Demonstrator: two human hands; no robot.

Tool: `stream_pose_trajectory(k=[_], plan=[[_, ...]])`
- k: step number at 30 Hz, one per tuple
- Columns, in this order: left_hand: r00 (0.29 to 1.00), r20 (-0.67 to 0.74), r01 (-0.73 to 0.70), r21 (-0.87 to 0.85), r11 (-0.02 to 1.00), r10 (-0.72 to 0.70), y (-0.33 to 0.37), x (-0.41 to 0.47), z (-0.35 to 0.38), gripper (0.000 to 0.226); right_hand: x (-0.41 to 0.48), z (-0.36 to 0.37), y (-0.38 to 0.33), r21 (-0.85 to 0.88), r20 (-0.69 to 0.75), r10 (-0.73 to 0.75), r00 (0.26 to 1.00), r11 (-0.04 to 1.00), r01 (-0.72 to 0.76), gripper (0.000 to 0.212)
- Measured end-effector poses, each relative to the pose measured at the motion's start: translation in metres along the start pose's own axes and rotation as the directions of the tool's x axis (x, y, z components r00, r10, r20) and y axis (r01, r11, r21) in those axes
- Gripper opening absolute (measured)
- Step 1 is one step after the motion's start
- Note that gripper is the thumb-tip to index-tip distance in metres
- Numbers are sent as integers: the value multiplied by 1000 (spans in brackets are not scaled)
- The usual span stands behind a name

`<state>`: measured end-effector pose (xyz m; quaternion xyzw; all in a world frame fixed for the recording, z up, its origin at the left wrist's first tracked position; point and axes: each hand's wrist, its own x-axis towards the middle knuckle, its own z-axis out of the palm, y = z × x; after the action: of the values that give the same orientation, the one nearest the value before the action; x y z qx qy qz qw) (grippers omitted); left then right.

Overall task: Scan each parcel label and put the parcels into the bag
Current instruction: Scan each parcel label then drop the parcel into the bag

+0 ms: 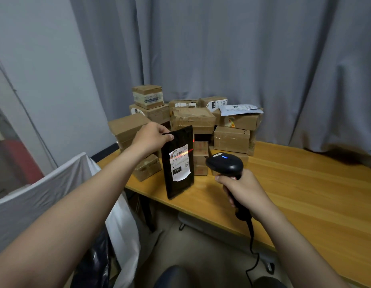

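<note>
The left hand (152, 136) pinches the top corner of a black parcel (177, 163) standing upright on the wooden table (305, 183). The right hand (246, 191) grips a black scanner (225, 164) whose red line crosses the white label (179, 162). Cardboard boxes (193, 119) are stacked behind, and a white bag (55, 183), apparently open, sits at left.

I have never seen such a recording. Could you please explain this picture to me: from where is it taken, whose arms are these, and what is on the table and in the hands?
There is no machine here. The single picture comes from a camera worn on a person's head, looking forward and down, so the two bare arms are that person's own. The left hand pinches a flat black parcel by its top edge and holds it upright. The right hand grips a black handheld scanner, whose red line falls across the white label on the parcel. Behind, on the wooden table, is a pile of cardboard boxes. At lower left is a white bag, probably for the scanned parcels.
</note>
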<state>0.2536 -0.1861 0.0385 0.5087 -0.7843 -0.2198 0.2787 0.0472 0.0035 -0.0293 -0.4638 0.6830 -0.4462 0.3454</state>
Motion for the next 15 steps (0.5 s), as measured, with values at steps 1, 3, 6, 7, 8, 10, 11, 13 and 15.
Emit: stream_pose_trajectory(k=[1, 3, 6, 7, 8, 10, 11, 13, 15], plan=[[1000, -11, 7, 0, 1000, -7, -2, -7, -7, 8, -1, 5, -2, 10, 0, -8, 1000, 1000, 8, 20], [999, -28, 22, 10, 1000, -21, -8, -23, -21, 11, -3, 17, -5, 11, 9, -27, 1000, 1000, 27, 17], [999, -39, 38, 40, 998, -37, -19, -51, -44, 17, -9, 37, -13, -4, 42, -48, 998, 999, 48, 17], [999, -42, 38, 61, 997, -35, -24, -61, -51, 16, -11, 43, -16, -2, 54, -54, 997, 999, 54, 16], [998, -50, 41, 82, 996, -37, -28, -71, -57, 15, -13, 50, -18, 0, 66, -58, 996, 998, 59, 15], [996, -73, 58, 127, 990, -49, -40, -92, -69, 15, -17, 62, -22, -15, 95, -62, 994, 998, 63, 15], [995, -80, 75, 153, 985, -64, -47, -101, -75, 18, -20, 68, -23, -32, 115, -59, 992, 998, 63, 15], [990, -82, 132, 199, 971, -118, -63, -119, -84, 18, -24, 79, -25, -64, 166, -44, 985, 996, 55, 16], [982, -88, 182, 242, 953, -165, -80, -137, -92, 13, -26, 90, -25, -98, 214, -26, 977, 994, 48, 17]])
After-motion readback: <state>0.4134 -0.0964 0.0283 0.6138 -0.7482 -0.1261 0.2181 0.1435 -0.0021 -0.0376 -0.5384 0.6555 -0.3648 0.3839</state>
